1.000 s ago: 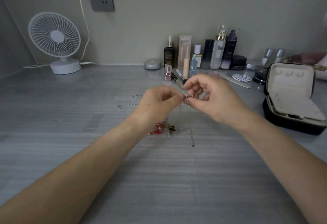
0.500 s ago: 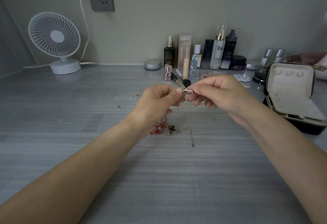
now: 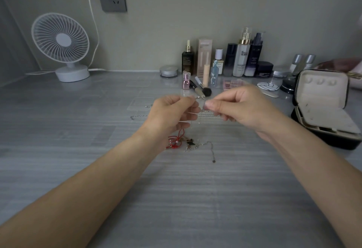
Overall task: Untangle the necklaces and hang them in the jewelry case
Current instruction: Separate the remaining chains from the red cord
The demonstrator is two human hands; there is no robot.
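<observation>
At frame centre a fine silver chain is pinched between left hand and right hand; it could be snapped if pulled hard against the knot.

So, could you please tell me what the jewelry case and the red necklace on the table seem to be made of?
The jewelry case looks like black faux leather outside, going by its smooth dark shell, with a matte cream, velvety-looking lining; the exact fabric is unclear. The red necklace appears to be knotted cord or thread, thicker and duller than the thin, glinting chain beside it.

Dim, even light; soft shadows; edges bowed, perhaps slightly blurred.
</observation>
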